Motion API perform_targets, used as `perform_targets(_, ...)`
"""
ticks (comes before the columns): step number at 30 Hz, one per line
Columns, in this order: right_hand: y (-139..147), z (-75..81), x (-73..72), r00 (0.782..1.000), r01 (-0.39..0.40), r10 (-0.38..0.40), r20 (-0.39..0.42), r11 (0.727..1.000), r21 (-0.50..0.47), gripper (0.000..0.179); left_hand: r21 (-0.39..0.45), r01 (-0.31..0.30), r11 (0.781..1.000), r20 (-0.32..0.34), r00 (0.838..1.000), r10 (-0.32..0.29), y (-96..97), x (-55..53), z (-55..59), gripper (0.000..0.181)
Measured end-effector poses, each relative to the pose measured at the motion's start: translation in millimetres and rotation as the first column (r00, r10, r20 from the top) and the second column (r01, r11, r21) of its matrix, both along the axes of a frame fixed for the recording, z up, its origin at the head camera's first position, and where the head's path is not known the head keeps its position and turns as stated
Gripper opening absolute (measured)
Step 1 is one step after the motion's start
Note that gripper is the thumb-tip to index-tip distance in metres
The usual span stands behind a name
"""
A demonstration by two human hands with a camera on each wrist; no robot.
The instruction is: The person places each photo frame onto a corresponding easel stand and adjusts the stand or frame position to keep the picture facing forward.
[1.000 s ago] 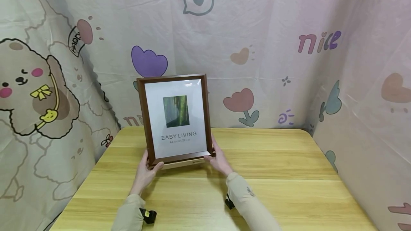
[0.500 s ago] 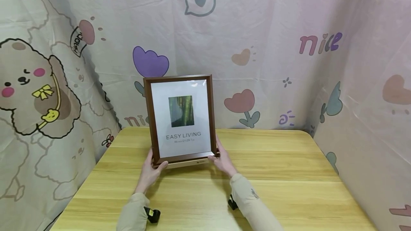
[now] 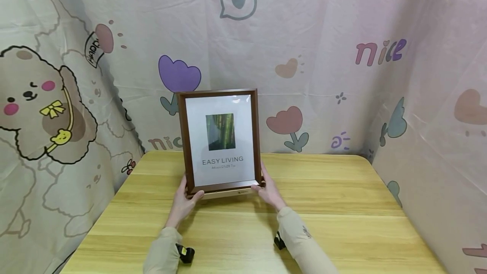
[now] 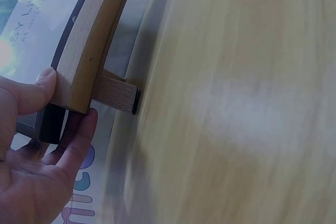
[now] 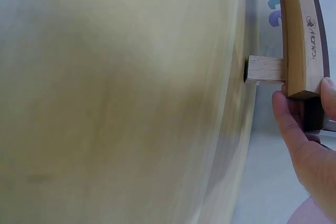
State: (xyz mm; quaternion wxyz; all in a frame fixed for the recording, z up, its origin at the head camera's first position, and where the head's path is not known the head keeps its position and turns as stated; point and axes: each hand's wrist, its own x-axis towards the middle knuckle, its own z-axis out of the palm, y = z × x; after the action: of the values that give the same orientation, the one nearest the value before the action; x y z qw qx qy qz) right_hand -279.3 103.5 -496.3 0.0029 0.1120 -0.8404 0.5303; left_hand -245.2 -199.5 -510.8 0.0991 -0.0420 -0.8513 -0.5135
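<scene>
A brown picture frame [image 3: 220, 170] stands near-upright, leaning slightly back, around a white sheet with a small bamboo picture and the words EASY LIVING. Its bottom edge sits on a light wooden ledge [image 3: 226, 193], seemingly of a small easel. My left hand [image 3: 182, 202] grips the lower left corner, thumb in front on the ledge and fingers behind. At the lower right corner my right hand [image 3: 270, 191] holds on in the same way. Short wooden legs [image 4: 118, 94] with black tips jut out below the ledge in both wrist views. The easel's back is hidden.
The wooden table [image 3: 335, 202] has rounded far corners. A printed cloth [image 3: 323, 24] hangs behind it and along both sides. Black wrist cameras [image 3: 185, 253] are strapped at both beige sleeves.
The picture frame, the ledge under it and both hands have shifted steadily to the right. The grip of both hands looks the same; the head view has drifted slightly.
</scene>
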Motion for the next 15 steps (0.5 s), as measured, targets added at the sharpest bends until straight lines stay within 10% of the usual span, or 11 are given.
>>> perform_targets(15,14,-4.4,1.6,0.997,-0.012,0.011,-0.08,1.0,-0.022,0.102,-0.022,0.002,1.0,0.016,1.0,-0.002,12.9,-0.7,2.1,0.095)
